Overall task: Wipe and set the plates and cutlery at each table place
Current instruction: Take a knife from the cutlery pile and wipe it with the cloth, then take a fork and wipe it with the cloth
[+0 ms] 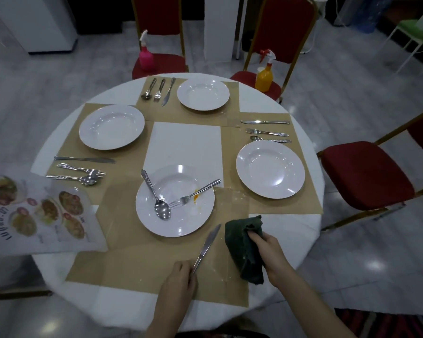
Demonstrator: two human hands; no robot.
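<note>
round white table: left hand fingers grip a shiny knife; right hand clutches a crumpled green cloth.

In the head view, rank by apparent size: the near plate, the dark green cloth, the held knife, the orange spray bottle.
1. near plate
2. dark green cloth
3. knife, alike in length but slimmer
4. orange spray bottle, farther away, so unsure

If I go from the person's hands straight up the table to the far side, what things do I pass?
left hand holding the knife → dirty plate with spoon and fork → bare white middle of the table → far clean plate
</note>
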